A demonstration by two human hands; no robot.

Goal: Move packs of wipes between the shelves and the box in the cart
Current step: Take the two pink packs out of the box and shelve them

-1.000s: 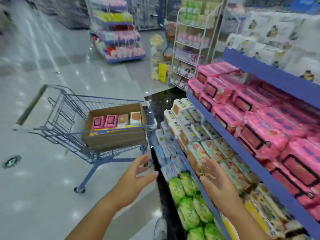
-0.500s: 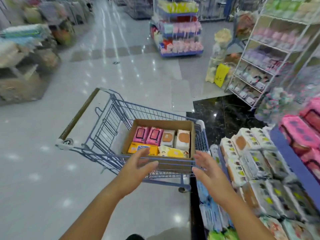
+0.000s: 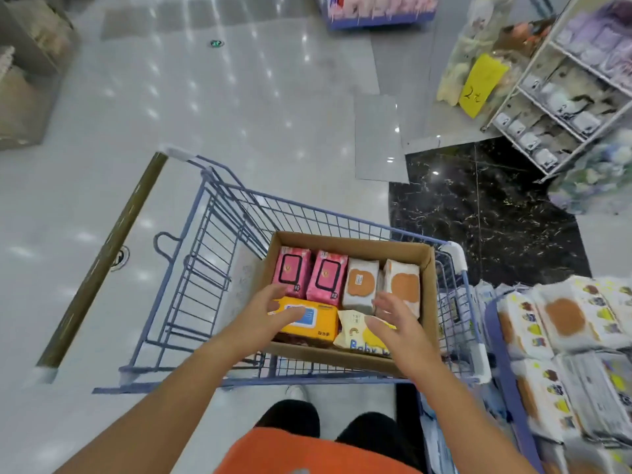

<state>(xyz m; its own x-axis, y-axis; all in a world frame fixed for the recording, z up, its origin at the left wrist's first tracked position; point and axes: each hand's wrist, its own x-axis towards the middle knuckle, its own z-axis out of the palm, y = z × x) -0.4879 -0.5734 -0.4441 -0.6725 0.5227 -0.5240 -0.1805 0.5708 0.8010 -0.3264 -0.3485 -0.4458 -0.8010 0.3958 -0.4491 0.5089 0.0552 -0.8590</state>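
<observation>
A cardboard box (image 3: 431,285) sits in a blue wire cart (image 3: 212,254). Inside stand two pink packs (image 3: 325,278) and two white packs with orange lids (image 3: 360,283). In front of them lie a yellow pack (image 3: 318,319) with a blue lid and a pale "Baby" pack (image 3: 355,335). My left hand (image 3: 270,313) hovers open over the yellow pack's left end, fingers spread. My right hand (image 3: 393,323) is open above the pale pack. I cannot tell whether either hand touches a pack.
A blue-edged shelf (image 3: 499,364) of white wipe packs (image 3: 561,319) runs along the right, close to the cart. A white wire rack (image 3: 561,97) and a yellow price sign (image 3: 478,87) stand at the far right. The cart's brown handle (image 3: 102,261) points left over glossy floor.
My view swung from the shelves to the cart and tilted down. Both empty hands moved forward from beside the shelf to over the packs inside the box.
</observation>
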